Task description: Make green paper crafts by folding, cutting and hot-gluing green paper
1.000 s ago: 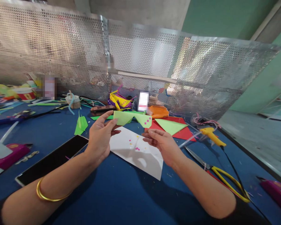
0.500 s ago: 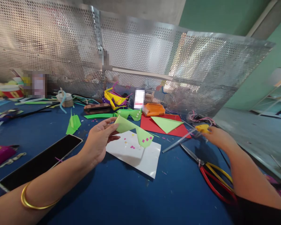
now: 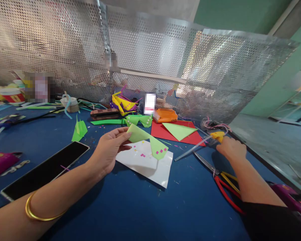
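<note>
My left hand (image 3: 107, 149) pinches the left end of light green paper glasses (image 3: 159, 147), holding them above a white sheet (image 3: 145, 172). Small pink squares decorate their right half. On the right, my right hand (image 3: 232, 149) is closed around a yellow glue gun (image 3: 217, 136), mostly covered by the fingers. A translucent glue stick (image 3: 192, 149) extends from the yellow part toward the left. Below that hand lie scissors (image 3: 217, 172) with red and yellow handles. Loose pink and yellow bits are scattered on the white sheet.
Behind the sheet are a red sheet (image 3: 155, 132) with a folded green paper (image 3: 180, 130), green paper glasses (image 3: 139, 120) and an orange packet (image 3: 165, 115). A phone (image 3: 45, 169) lies left. Magenta devices sit at both sides. A perforated metal screen (image 3: 150, 50) borders the back.
My right hand has closed further around the yellow glue gun, and its forearm has shifted left. The left hand and paper glasses have moved slightly right in view.
</note>
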Available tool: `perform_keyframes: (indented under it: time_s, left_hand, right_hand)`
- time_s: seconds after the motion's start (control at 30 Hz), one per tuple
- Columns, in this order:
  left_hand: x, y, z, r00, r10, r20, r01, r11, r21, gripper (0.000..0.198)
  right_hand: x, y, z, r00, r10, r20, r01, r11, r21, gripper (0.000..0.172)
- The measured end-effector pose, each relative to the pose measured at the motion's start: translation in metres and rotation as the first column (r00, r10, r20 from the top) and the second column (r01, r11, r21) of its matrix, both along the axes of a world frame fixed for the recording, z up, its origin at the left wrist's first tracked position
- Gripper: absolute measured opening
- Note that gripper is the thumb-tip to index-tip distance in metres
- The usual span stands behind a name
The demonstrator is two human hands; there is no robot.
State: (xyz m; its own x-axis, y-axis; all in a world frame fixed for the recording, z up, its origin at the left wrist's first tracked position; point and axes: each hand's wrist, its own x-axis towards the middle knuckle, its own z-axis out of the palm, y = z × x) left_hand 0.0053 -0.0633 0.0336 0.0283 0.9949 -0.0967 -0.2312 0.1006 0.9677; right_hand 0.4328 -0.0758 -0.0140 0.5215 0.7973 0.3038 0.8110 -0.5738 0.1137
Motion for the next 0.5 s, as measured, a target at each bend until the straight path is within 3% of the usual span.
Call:
perform_keyframes:
  time_s: [0.23, 0.4, 0.5]
  left_hand:
    - [-0.001, 0.001, -0.003, 1.0, -0.024, -0.009, 0.024, 1.0, -0.018, 0.022]
    - [-0.001, 0.0, -0.002, 1.0, -0.027, 0.002, 0.027, 1.0, -0.013, 0.023]
    - [-0.001, -0.002, -0.001, 0.999, -0.031, 0.024, 0.031, 0.999, -0.017, 0.022]
  right_hand:
    - [0.001, -0.006, 0.009, 0.998, 0.042, -0.054, -0.037, 0.996, 0.085, 0.043]
    - [-0.005, -0.012, 0.027, 0.994, -0.005, -0.111, 0.03, 0.972, 0.231, 0.049]
    - [-0.012, -0.014, 0.04, 0.987, -0.005, -0.158, 0.056, 0.945, 0.322, 0.043]
